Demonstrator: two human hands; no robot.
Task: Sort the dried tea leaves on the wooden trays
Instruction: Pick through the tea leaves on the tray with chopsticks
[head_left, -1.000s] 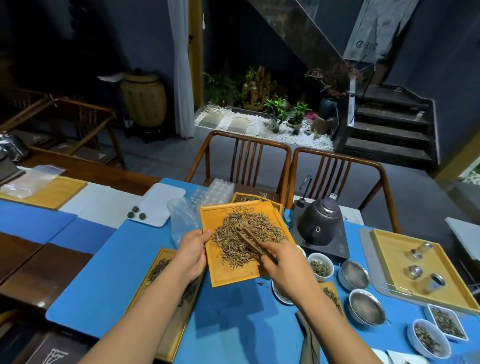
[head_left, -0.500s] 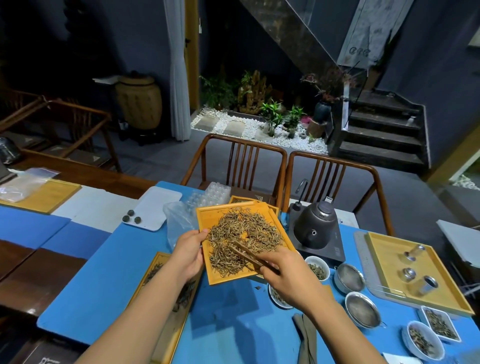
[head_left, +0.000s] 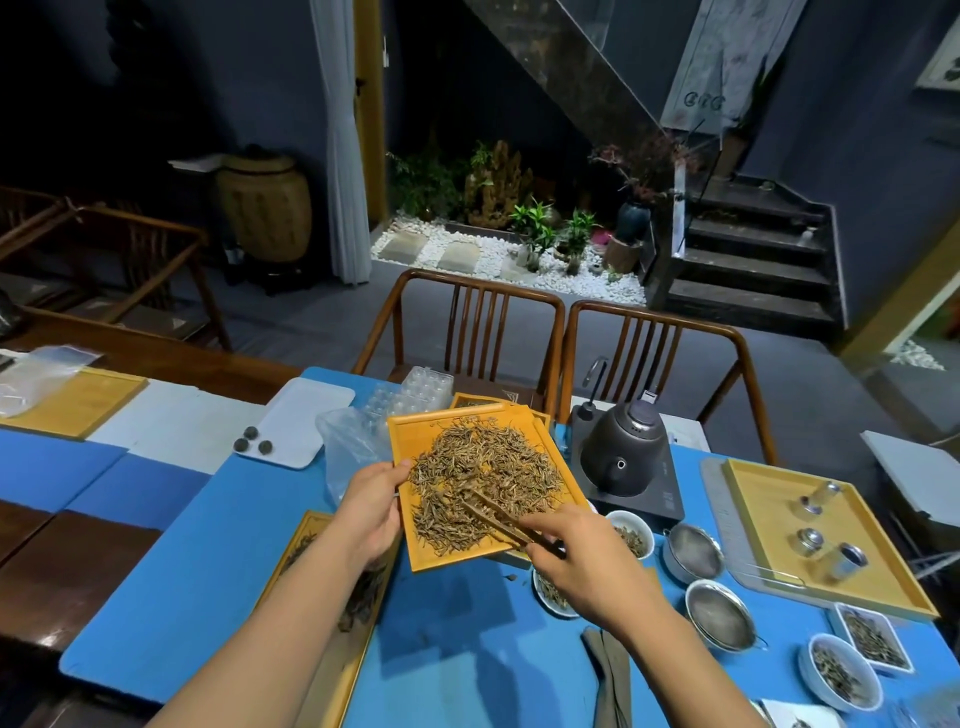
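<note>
From the head camera, the left hand (head_left: 370, 512) holds the left edge of an orange wooden tray (head_left: 415, 441), with the thumb on top of the rim. The tray is lifted and tipped over the blue table (head_left: 218, 545). A pile of dried tea leaves (head_left: 483, 483) lies in the middle of the tray, just right of that thumb. The right hand (head_left: 584, 564) pinches brown tweezers (head_left: 496, 517). Their tips poke into the near side of the pile. Another tray (head_left: 291, 564) with some leaves sits under the left arm. A dark kettle (head_left: 623, 449) stands to the right.
</note>
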